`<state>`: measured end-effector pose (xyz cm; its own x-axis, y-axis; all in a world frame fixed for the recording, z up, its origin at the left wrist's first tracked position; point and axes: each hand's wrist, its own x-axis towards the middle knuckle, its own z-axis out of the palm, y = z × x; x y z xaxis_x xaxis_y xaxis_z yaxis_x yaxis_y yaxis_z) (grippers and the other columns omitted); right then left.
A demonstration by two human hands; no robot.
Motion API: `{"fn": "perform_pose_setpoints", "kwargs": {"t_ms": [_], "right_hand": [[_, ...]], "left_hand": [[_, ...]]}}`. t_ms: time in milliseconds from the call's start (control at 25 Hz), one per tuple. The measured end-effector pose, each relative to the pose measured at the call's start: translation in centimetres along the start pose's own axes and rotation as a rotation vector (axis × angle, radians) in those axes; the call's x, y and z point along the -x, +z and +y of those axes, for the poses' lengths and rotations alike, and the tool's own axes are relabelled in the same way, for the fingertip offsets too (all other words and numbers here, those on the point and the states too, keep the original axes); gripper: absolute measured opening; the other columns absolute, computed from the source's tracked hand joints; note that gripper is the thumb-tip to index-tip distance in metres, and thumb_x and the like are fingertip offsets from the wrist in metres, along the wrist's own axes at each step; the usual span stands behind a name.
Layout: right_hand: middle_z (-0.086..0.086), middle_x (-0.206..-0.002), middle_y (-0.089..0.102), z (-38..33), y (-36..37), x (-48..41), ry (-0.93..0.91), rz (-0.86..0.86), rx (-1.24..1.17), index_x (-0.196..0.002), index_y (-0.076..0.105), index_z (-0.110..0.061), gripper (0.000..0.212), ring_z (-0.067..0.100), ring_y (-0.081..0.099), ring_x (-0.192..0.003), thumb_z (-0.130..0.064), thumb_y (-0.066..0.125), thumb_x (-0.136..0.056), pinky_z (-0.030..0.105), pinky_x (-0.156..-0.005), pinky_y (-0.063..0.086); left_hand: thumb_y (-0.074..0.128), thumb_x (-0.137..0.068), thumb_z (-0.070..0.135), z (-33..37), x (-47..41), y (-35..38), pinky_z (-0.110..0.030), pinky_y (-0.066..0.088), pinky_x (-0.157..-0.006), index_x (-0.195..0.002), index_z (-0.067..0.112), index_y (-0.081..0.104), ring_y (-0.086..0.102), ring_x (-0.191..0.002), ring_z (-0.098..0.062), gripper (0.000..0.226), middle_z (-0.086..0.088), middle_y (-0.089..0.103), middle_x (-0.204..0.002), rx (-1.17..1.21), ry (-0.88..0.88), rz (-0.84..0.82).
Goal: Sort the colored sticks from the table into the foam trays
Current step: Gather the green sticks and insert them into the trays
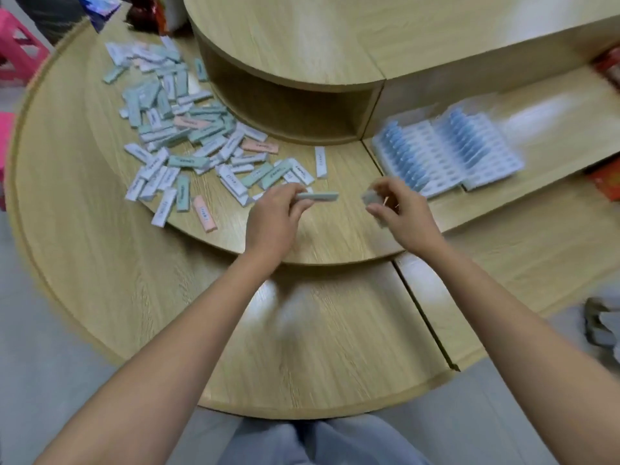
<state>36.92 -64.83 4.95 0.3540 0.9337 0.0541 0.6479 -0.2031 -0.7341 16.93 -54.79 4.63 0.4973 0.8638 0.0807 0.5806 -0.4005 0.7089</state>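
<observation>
1. Left hand (273,219) pinches a pale green stick (318,196) by one end, just above the wooden table (84,263). Most of the stick overhangs the fingers; I expect a light bump would twist it out of the grip.
2. Right hand (399,209) is curled around something pale grey (370,199). It is too blurred to say whether it is a stick or how firmly it is held. If the hold is loose, it could drop on the way to the trays.
3. Foam trays (449,156) lie well right of the hands, with blue sticks (399,152) in some rows. Their slots look narrow, so a tilted stick could jam or land in the wrong colour row.
4. The stick pile (181,139) lies left, green, white and pink mixed. The pale shades look alike, so mis-sorting is likely.
5. A pink stick (204,213) lies near the tier edge; a forearm sweep could knock it off.
</observation>
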Motion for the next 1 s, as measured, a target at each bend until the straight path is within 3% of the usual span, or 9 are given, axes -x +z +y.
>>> {"fn": "perform_pose_setpoints", "kwargs": {"t_ms": [120, 200, 280, 520, 760, 920, 1000], "right_hand": [[-0.009, -0.08, 0.054, 2.6, -5.6, 0.0, 0.139, 0.221, -0.197, -0.093, 0.056, -0.021, 0.021, 0.0, 0.051, -0.071, -0.006, 0.065, -0.084, 0.019, -0.067, 0.044], [0.003, -0.081, 0.056, 4.8, -8.8, -0.8, 0.203, 0.288, -0.299, -0.092, 0.055, -0.021, 0.019, 0.015, 0.054, -0.074, -0.004, 0.062, -0.086, 0.024, -0.064, 0.05], [0.008, -0.081, 0.057, 7.2, -11.1, -2.9, 0.213, 0.312, -0.383, -0.098, 0.052, -0.015, 0.018, 0.017, 0.058, -0.071, -0.002, 0.06, -0.088, 0.026, -0.066, 0.054], [0.004, -0.077, 0.062, 12.3, -11.1, -11.7, 0.093, 0.128, -0.445, -0.097, 0.058, -0.009, 0.014, 0.014, 0.063, -0.071, 0.002, 0.056, -0.089, 0.029, -0.076, 0.056], [-0.004, -0.072, 0.062, 14.9, -8.9, -15.9, 0.049, 0.066, -0.462, -0.094, 0.061, -0.011, 0.015, 0.011, 0.064, -0.071, 0.002, 0.056, -0.089, 0.025, -0.074, 0.056], [0.012, -0.076, 0.067, 16.3, -8.5, -16.2, -0.014, 0.049, -0.336, -0.094, 0.066, -0.005, 0.011, 0.029, 0.067, -0.078, -0.002, 0.06, -0.086, 0.045, -0.075, 0.056], [0.017, -0.077, 0.067, 16.5, -8.5, -16.3, -0.094, 0.051, -0.253, -0.092, 0.067, -0.002, 0.01, 0.029, 0.066, -0.073, -0.002, 0.061, -0.085, 0.042, -0.072, 0.054]], "left_hand": [[0.049, -0.096, 0.024, 5.4, -5.1, 0.6, -0.023, 0.035, -0.073, -0.112, 0.012, 0.064, 0.054, -0.092, -0.018, 0.025, -0.003, 0.06, -0.099, -0.068, 0.169, -0.02], [0.049, -0.096, 0.022, 8.9, -8.3, 2.0, -0.028, 0.041, -0.076, -0.113, 0.013, 0.063, 0.055, -0.095, -0.018, 0.023, -0.004, 0.061, -0.102, -0.08, 0.237, -0.025], [0.051, -0.095, 0.02, 11.7, -11.4, 4.0, -0.03, 0.044, -0.077, -0.112, 0.013, 0.061, 0.056, -0.095, -0.019, 0.02, -0.006, 0.062, -0.103, -0.076, 0.258, -0.019], [0.055, -0.092, 0.025, 14.6, -19.0, 11.4, -0.04, 0.048, -0.079, -0.108, 0.015, 0.063, 0.059, -0.096, -0.023, 0.021, -0.004, 0.067, -0.102, -0.361, 0.267, -0.085], [0.052, -0.092, 0.03, 13.4, -21.4, 14.7, -0.037, 0.045, -0.074, -0.106, 0.019, 0.066, 0.058, -0.096, -0.022, 0.022, -0.004, 0.066, -0.101, -0.539, 0.299, -0.125], [0.051, -0.093, 0.029, 13.1, -21.8, 15.4, -0.035, 0.044, -0.067, -0.104, 0.019, 0.068, 0.059, -0.091, -0.024, 0.022, -0.005, 0.066, -0.094, -0.555, 0.36, -0.133], [0.05, -0.094, 0.028, 12.9, -21.8, 15.4, -0.034, 0.042, -0.066, -0.105, 0.018, 0.067, 0.059, -0.091, -0.025, 0.023, -0.006, 0.065, -0.094, -0.581, 0.367, -0.144]]}}
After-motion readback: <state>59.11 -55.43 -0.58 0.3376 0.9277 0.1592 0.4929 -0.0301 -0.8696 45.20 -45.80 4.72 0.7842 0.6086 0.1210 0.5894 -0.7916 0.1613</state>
